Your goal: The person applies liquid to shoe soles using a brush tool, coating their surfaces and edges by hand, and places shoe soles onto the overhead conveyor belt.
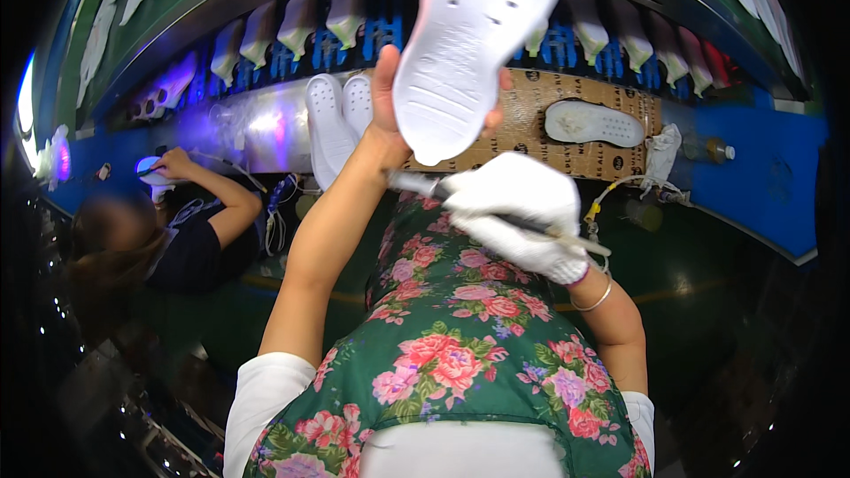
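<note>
1. Left hand [387, 119]: bare, raised, gripping a white sole [469, 53] from behind, thumb at its left edge, fingertips at its right. Wide end up, tapered end down; small holes in the upper part, ridges below.
2. Right hand [522, 204]: in a white glove [531, 190], closed around a slim tool [414, 183], blurred by motion. Tool tip points left, just below the sole's lower end and near the left wrist; contact with the wrist cannot be determined.
3. Left of the left hand: two white soles [326, 124] side by side on the tabletop [221, 124].
4. Beyond the right hand: cardboard [531, 146] bearing a greyish sole [595, 122], laid crosswise.
5. Right of that: a crumpled cloth [662, 152], then a bottle [719, 150].
6. Beyond both hands: a row of pale shoe-shaped pieces [345, 13] with blue supports [382, 22].
7. Far left of the left hand: a co-worker [199, 239], one arm extended to the tabletop.
</note>
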Tool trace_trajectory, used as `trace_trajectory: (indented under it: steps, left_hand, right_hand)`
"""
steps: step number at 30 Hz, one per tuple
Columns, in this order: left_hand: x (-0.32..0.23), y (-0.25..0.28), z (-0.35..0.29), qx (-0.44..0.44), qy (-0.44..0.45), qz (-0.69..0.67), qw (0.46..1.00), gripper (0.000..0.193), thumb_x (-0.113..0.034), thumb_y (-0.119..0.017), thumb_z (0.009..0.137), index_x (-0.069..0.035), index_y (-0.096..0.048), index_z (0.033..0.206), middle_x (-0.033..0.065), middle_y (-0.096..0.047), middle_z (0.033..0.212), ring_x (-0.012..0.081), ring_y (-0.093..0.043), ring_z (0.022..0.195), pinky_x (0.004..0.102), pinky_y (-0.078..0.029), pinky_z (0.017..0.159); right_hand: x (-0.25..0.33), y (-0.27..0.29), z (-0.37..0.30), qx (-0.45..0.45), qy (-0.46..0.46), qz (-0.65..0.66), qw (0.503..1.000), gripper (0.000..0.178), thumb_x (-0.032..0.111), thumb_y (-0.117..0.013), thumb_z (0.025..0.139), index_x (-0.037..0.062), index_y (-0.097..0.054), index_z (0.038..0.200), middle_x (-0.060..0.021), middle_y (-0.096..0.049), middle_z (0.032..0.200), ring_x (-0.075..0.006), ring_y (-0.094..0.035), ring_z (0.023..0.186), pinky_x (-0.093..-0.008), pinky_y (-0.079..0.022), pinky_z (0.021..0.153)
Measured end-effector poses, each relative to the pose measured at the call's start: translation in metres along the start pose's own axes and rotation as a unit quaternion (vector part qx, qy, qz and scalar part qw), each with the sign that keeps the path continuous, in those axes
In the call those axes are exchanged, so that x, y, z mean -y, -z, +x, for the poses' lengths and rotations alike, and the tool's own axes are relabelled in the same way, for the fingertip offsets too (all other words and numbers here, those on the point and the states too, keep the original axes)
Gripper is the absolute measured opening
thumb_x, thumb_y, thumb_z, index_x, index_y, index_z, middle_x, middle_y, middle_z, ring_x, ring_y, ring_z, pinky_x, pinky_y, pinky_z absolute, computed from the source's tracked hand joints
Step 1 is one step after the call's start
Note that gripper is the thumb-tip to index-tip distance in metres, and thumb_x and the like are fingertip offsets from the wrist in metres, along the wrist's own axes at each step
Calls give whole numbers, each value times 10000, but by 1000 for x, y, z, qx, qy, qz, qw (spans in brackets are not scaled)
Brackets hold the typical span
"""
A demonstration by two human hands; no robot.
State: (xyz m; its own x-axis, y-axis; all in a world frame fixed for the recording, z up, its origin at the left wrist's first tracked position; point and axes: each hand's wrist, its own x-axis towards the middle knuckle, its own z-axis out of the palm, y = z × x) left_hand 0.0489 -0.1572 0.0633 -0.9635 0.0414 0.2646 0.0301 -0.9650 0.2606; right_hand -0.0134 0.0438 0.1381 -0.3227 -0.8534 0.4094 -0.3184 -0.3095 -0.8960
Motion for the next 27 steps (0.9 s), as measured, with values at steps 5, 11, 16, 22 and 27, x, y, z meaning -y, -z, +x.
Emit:
trace_trajectory:
  steps: [5, 11, 16, 22, 27]
  left_hand:
    - [-4, -5, 7, -26, 58, 9, 998, 1025, -778, -634, 768, -58, -461, 1477, 325, -539, 1281, 426, -615, 989, 467, -554, 733]
    - [-14, -12, 8, -93, 96, 137, 982, 987, -731, -632, 797, -75, -414, 1501, 331, -517, 1282, 385, -609, 970, 437, -526, 744]
    - [-20, -3, 12, -8, 141, 41, 989, 885, -522, -626, 880, 11, -351, 1531, 349, -566, 1292, 456, -669, 1031, 518, -571, 868]
    - [-25, -13, 7, -86, 108, 68, 988, 870, -487, -638, 871, 18, -361, 1522, 330, -567, 1317, 450, -629, 1153, 525, -596, 876]
    - [-8, -1, -17, -147, 102, 74, 981, 895, -655, -538, 930, -71, -322, 1573, 323, -531, 1388, 491, -581, 1219, 547, -506, 1030]
  right_hand:
    - [-1, 2, -5, -3, 92, -200, 975, 289, 46, -790, 766, 104, -768, 1048, -112, -756, 1037, -271, -721, 868, -371, -565, 770]
    - [12, 1, -8, 23, -4, -46, 999, 264, 26, -825, 758, 85, -778, 1012, -112, -757, 970, -261, -715, 835, -363, -564, 728]
    - [-1, 0, -8, 10, 77, -181, 980, 332, 40, -814, 760, 90, -760, 1083, -117, -750, 1029, -271, -717, 846, -373, -563, 738]
    - [4, 1, -3, -72, -79, -22, 994, 184, 29, -788, 798, 38, -772, 981, -124, -760, 967, -242, -721, 856, -344, -565, 771]
    - [-3, 6, -14, -93, -220, 188, 953, 195, -14, -782, 815, -10, -772, 1009, -125, -764, 996, -189, -720, 907, -308, -560, 827]
